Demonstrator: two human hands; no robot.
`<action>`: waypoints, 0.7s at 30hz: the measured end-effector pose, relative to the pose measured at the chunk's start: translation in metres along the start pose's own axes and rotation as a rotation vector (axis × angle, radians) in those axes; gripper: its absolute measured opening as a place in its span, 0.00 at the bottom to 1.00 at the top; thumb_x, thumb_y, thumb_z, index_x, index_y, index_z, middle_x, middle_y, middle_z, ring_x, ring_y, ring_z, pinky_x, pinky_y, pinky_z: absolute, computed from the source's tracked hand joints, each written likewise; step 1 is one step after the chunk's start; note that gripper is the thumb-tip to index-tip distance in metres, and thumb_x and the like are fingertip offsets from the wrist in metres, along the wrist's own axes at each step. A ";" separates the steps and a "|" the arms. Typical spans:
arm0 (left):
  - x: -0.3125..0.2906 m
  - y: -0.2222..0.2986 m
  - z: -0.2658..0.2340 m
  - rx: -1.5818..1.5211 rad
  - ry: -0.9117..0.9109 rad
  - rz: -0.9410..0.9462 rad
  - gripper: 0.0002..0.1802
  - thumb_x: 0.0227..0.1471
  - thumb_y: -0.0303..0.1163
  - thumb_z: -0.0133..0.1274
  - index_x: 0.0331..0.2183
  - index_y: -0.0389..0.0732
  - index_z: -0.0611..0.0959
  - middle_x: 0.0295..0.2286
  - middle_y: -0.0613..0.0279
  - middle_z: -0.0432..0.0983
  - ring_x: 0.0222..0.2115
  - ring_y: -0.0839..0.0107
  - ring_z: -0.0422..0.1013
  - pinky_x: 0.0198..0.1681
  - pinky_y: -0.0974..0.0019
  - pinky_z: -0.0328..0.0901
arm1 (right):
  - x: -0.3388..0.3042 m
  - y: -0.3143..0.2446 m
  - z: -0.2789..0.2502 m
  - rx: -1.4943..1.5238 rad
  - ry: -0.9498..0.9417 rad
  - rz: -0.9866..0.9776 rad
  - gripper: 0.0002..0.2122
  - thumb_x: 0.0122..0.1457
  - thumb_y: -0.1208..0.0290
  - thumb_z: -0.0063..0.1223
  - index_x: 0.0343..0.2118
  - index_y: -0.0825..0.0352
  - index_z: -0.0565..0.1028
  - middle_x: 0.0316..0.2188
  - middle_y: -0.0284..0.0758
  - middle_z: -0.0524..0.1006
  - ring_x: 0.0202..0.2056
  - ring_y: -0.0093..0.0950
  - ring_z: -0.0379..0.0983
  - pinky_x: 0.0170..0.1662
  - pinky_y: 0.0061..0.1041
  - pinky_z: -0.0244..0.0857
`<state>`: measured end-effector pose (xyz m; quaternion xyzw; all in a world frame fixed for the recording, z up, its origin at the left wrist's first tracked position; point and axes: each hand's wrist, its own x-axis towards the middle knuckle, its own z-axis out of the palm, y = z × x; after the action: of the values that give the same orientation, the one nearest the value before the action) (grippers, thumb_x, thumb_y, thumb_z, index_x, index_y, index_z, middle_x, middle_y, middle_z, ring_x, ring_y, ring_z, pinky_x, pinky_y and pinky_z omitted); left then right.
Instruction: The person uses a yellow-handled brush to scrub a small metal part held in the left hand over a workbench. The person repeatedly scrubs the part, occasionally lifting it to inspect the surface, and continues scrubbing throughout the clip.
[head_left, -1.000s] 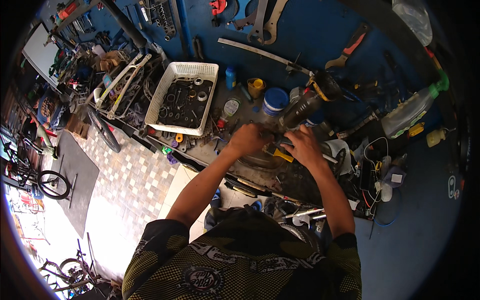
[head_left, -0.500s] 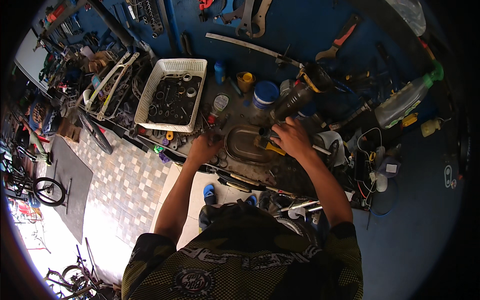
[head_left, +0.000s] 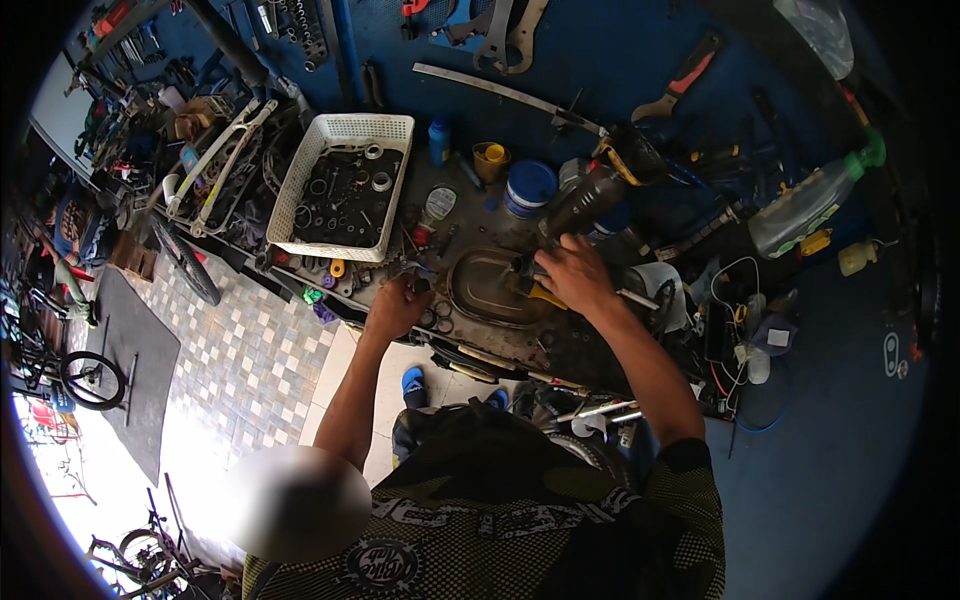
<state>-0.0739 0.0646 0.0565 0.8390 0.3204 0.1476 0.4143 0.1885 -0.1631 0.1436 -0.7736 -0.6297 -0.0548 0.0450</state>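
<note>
My left hand point(head_left: 395, 308) is at the front edge of the workbench point(head_left: 490, 338), fingers curled in a pinch around a small dark part point(head_left: 421, 287), mostly hidden. Several thin rings point(head_left: 441, 318) lie just right of it. My right hand point(head_left: 578, 275) is closed over a dark cylindrical piece point(head_left: 519, 266) at the right side of a shallow oval metal tray point(head_left: 470, 300). Its fingers cover most of that piece. Beneath this hand a yellow handle point(head_left: 546, 294) shows; whether the hand also grips it I cannot tell.
A white plastic basket point(head_left: 283, 215) of small metal parts stands behind my left hand. Farther back are a blue-lidded tub point(head_left: 531, 186), a yellow-brown cup point(head_left: 490, 162) and a blue bottle point(head_left: 440, 143). A dark bottle point(head_left: 585, 200) stands just beyond my right hand. Cables point(head_left: 735, 350) clutter the right.
My left fingers have curled in, and a small dark part now shows between them. My right hand has shifted slightly left, with the dark cylindrical piece still under its fingers.
</note>
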 end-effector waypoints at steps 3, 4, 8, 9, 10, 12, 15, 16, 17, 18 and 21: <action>0.000 -0.001 -0.001 0.021 -0.001 -0.003 0.24 0.52 0.43 0.67 0.43 0.34 0.84 0.28 0.44 0.82 0.33 0.45 0.81 0.36 0.50 0.73 | -0.001 0.001 0.003 0.014 0.006 0.000 0.15 0.58 0.64 0.67 0.46 0.61 0.81 0.33 0.31 0.83 0.49 0.35 0.70 0.55 0.41 0.64; 0.000 -0.001 -0.002 0.014 -0.013 -0.001 0.24 0.52 0.43 0.67 0.44 0.34 0.84 0.28 0.43 0.82 0.33 0.45 0.81 0.37 0.50 0.73 | -0.001 0.001 0.003 0.020 -0.004 0.000 0.15 0.58 0.64 0.66 0.47 0.61 0.81 0.33 0.31 0.83 0.50 0.36 0.70 0.55 0.42 0.64; -0.001 0.000 -0.002 0.038 -0.053 -0.022 0.25 0.51 0.43 0.67 0.44 0.34 0.84 0.29 0.42 0.83 0.34 0.44 0.81 0.38 0.50 0.73 | -0.002 0.001 0.003 0.027 -0.031 0.004 0.16 0.59 0.64 0.66 0.48 0.61 0.81 0.34 0.31 0.83 0.50 0.36 0.70 0.56 0.43 0.64; -0.001 0.000 -0.001 0.060 -0.057 -0.028 0.25 0.52 0.44 0.67 0.45 0.34 0.84 0.29 0.42 0.83 0.34 0.44 0.81 0.38 0.49 0.73 | -0.002 0.001 0.003 0.009 -0.033 0.008 0.16 0.57 0.64 0.67 0.48 0.61 0.81 0.36 0.30 0.84 0.49 0.35 0.69 0.57 0.41 0.64; -0.001 0.000 -0.001 0.043 -0.058 -0.015 0.25 0.52 0.44 0.66 0.45 0.34 0.84 0.29 0.42 0.83 0.34 0.44 0.81 0.38 0.49 0.73 | -0.003 0.001 0.003 -0.009 -0.036 0.011 0.16 0.56 0.63 0.68 0.47 0.61 0.82 0.38 0.29 0.84 0.48 0.33 0.69 0.57 0.39 0.64; -0.002 0.000 0.000 0.065 -0.071 -0.034 0.25 0.52 0.45 0.66 0.45 0.34 0.84 0.30 0.42 0.83 0.35 0.44 0.81 0.38 0.49 0.73 | -0.003 0.001 0.003 -0.030 -0.039 0.013 0.17 0.55 0.62 0.70 0.46 0.62 0.82 0.39 0.27 0.84 0.48 0.31 0.68 0.57 0.36 0.64; -0.002 0.000 0.000 0.060 -0.075 -0.035 0.25 0.52 0.46 0.65 0.44 0.34 0.85 0.30 0.42 0.83 0.35 0.43 0.81 0.39 0.49 0.73 | -0.003 0.000 0.003 -0.039 -0.054 0.016 0.17 0.56 0.62 0.70 0.46 0.61 0.82 0.39 0.27 0.84 0.49 0.31 0.68 0.57 0.36 0.64; -0.002 0.000 0.001 0.044 -0.072 -0.025 0.25 0.52 0.45 0.65 0.44 0.35 0.85 0.30 0.42 0.83 0.35 0.43 0.81 0.39 0.49 0.73 | -0.003 0.000 0.003 -0.041 -0.066 0.023 0.17 0.56 0.62 0.69 0.47 0.61 0.82 0.39 0.26 0.84 0.49 0.31 0.68 0.58 0.36 0.64; -0.003 0.000 0.001 0.047 -0.072 -0.029 0.25 0.52 0.45 0.65 0.44 0.35 0.85 0.30 0.42 0.83 0.35 0.43 0.81 0.39 0.49 0.73 | -0.004 0.000 0.003 -0.042 -0.076 0.028 0.17 0.56 0.62 0.69 0.47 0.61 0.82 0.39 0.26 0.84 0.49 0.31 0.68 0.58 0.36 0.63; -0.003 0.000 0.001 0.066 -0.074 -0.043 0.25 0.52 0.45 0.65 0.44 0.35 0.85 0.30 0.42 0.83 0.35 0.43 0.81 0.39 0.49 0.73 | -0.004 0.000 0.003 -0.046 -0.071 0.026 0.17 0.56 0.62 0.69 0.47 0.61 0.82 0.39 0.26 0.84 0.50 0.31 0.68 0.58 0.36 0.63; -0.002 0.000 0.001 0.073 -0.084 -0.046 0.25 0.52 0.45 0.65 0.45 0.36 0.85 0.31 0.42 0.83 0.35 0.43 0.81 0.39 0.49 0.73 | -0.005 0.001 0.002 -0.056 -0.064 0.020 0.16 0.57 0.62 0.69 0.47 0.61 0.81 0.40 0.26 0.84 0.50 0.31 0.68 0.59 0.38 0.63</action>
<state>-0.0752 0.0626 0.0557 0.8515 0.3270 0.0906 0.3997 0.1888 -0.1683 0.1405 -0.7820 -0.6214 -0.0474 0.0039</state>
